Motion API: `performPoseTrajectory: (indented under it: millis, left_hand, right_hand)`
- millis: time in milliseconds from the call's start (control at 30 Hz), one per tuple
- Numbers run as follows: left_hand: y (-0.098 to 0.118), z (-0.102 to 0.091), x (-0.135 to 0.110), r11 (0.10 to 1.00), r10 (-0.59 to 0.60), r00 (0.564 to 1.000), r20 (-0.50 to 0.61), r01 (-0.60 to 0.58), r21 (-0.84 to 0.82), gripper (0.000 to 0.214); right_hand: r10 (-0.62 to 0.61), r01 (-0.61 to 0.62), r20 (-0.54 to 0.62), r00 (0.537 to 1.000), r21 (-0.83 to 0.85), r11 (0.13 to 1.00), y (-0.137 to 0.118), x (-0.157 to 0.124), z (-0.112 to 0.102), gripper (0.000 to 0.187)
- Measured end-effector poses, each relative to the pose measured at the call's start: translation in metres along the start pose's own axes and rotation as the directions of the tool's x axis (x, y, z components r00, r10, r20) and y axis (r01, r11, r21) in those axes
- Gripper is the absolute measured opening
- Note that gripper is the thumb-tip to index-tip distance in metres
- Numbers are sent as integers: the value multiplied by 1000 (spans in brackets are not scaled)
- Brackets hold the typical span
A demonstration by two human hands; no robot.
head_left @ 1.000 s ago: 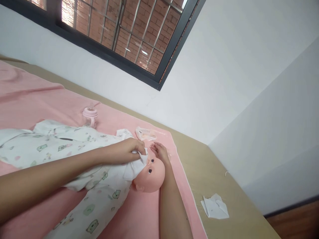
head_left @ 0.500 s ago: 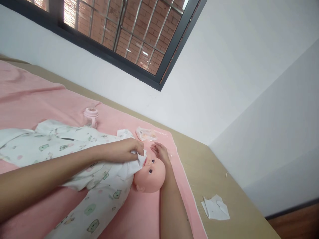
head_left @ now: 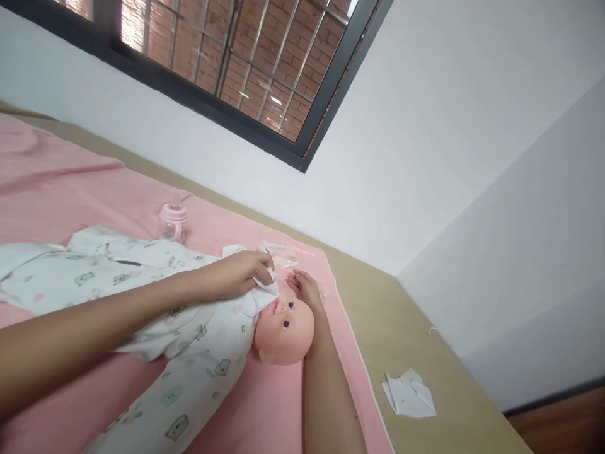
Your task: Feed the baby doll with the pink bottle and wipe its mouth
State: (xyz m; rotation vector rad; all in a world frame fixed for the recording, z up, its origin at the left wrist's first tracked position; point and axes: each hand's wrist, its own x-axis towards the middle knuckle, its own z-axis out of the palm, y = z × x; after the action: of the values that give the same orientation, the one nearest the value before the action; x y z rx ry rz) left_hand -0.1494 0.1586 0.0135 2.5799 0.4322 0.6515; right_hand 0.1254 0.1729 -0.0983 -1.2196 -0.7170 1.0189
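Observation:
A baby doll (head_left: 286,334) lies on its back in white clothes (head_left: 198,334) printed with green animals, its head toward the right. My left hand (head_left: 243,274) is closed on a white tissue (head_left: 262,295), which is beside the doll's mouth and chin. Part of the tissue is hidden under my fingers. Around the top of the doll's head reaches my right forearm, and my right hand (head_left: 303,288) rests on the far side of the face, fingers stretched out and holding nothing.
Beyond the doll, a pink-lidded baby bottle (head_left: 173,222) stands on the pink blanket (head_left: 265,403). A clear plastic packet (head_left: 278,253) lies past my hands. On the tan surface at right is a folded white tissue (head_left: 409,394). A barred window (head_left: 246,69) is set in the wall behind.
My left hand has moved slightly up and away from the doll's mouth with the tissue, so more of the lips shows. My right hand stays in place.

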Motion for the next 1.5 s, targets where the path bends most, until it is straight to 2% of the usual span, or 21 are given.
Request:
performPoseTrajectory:
  millis: [367, 733, 1267, 1500]
  left_hand:
    - [-2, 2, 0, 999, 17, 1000, -20, -17, 27, 44]
    - [0, 3, -1, 999, 0, 999, -51, -2, -45, 40]
    - [17, -3, -4, 992, -64, 996, 57, 70, -108, 52]
    - [17, -1, -5, 978, 7, 996, 90, 12, -208, 51]
  right_hand:
    - [9, -9, -11, 1000, -11, 1000, -2, -2, 2, 17]
    - [-2, 2, 8, 1000, -9, 1000, 0, -1, 0, 18]
    - [3, -2, 9, 1000, -12, 1000, -1, -1, 1, 17]
    - [15, -15, 1, 1000, -11, 1000, -3, -4, 3, 15]
